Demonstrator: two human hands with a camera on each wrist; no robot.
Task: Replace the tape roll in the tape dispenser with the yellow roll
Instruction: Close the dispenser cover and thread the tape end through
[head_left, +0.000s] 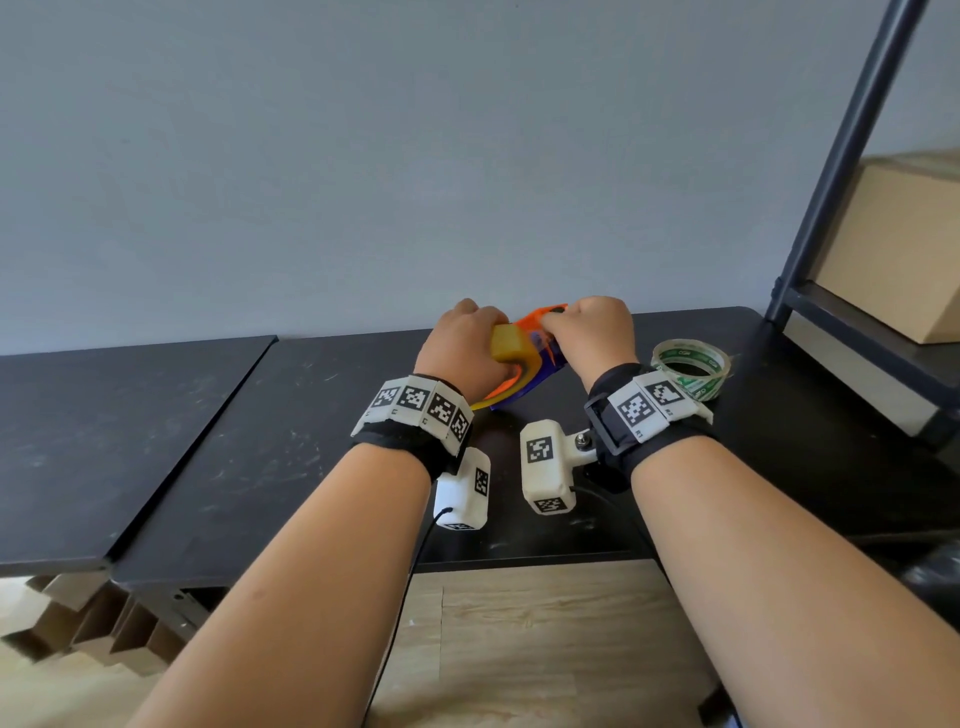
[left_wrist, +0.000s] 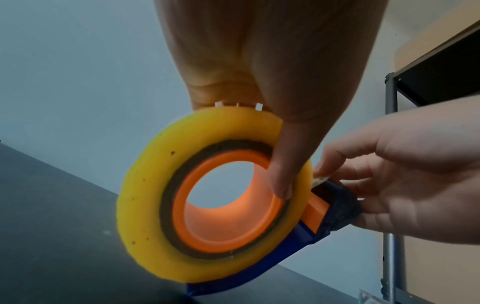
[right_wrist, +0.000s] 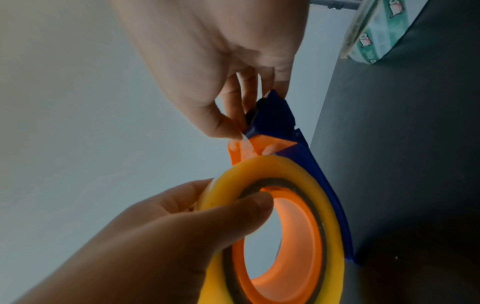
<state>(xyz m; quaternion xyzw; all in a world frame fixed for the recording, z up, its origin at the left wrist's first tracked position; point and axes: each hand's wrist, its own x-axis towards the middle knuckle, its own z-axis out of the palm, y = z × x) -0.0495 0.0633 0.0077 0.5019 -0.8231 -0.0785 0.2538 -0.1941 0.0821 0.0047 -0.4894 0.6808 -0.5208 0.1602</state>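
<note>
Here we have the yellow roll (left_wrist: 145, 205) already seated on the orange hub (left_wrist: 262, 226) of the dispenser (head_left: 524, 384), which stands on edge on the black table (head_left: 260, 441), its blue base touching the top. The old clear roll (head_left: 691, 369) lies flat on the table, just right of our right wrist, well clear of the work.

Risks, as we judge them. The step in hand looks like threading the tape's free end (right_wrist: 246, 144) through the nose toward the cutter. That loose end is thin and sticky; if our pinch slips it may fold onto itself or cling back to the roll, and we would have to pick it free again. It could also go under the nose skewed, if we pull off-line. Fingertips sit close to the cutter end, so a snag on the blade is possible; the blade itself we cannot make out. The dispenser stands on a narrow edge, so a hard tug could tip it or slide the roll off the hub, unless the other hand braces well.

Pose. Our left hand (head_left: 462, 343) comes from above, fingers curled over the roll's rim, thumb (left_wrist: 283, 181) pressed on its side face by the hub. Our right hand (head_left: 592, 332) is curled at the nose, thumb and fingers narrowly pinching the tape end against the blue tip. Both wrists hover above the table, forearms nearly parallel.
</note>
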